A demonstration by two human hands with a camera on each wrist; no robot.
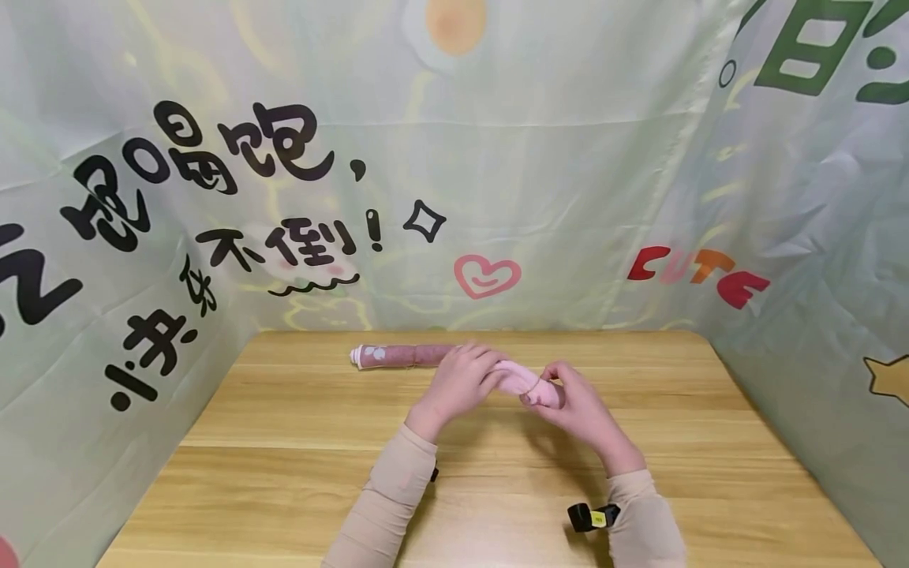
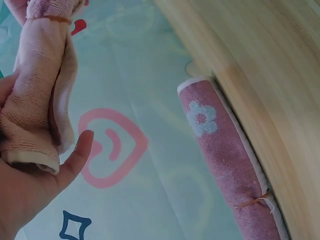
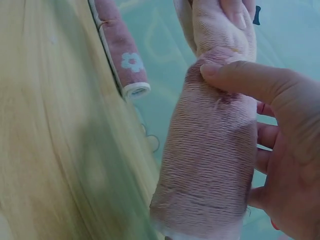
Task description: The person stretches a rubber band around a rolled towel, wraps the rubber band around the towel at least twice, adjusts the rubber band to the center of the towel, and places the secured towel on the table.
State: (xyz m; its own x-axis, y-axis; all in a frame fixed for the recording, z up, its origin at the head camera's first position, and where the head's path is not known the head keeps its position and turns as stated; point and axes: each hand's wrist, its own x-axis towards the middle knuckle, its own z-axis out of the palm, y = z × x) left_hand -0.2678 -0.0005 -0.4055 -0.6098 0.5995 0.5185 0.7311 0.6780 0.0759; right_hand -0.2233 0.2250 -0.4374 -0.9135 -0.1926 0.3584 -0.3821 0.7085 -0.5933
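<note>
A light pink rolled towel [image 1: 513, 377] is lifted between both hands above the table. A thin brown band [image 2: 49, 18] cinches its middle. My left hand [image 1: 463, 383] holds the left end; in the left wrist view the towel's pale hem lies at the palm and the thumb stands out beside it. Toward the other end, my right hand [image 1: 581, 406] grips the roll, its thumb [image 3: 240, 77] pressed on the near face close to the band and its fingers behind. A darker pink rolled towel [image 1: 405, 356] lies behind the left hand, partly hidden by it.
The darker roll, with a pale flower and its own band, lies along the back of the wooden table [image 1: 284, 481]. A printed cloth [image 1: 568, 197] stands up behind the table and along both sides. Black wrist gear [image 1: 592, 517] sits at the right forearm.
</note>
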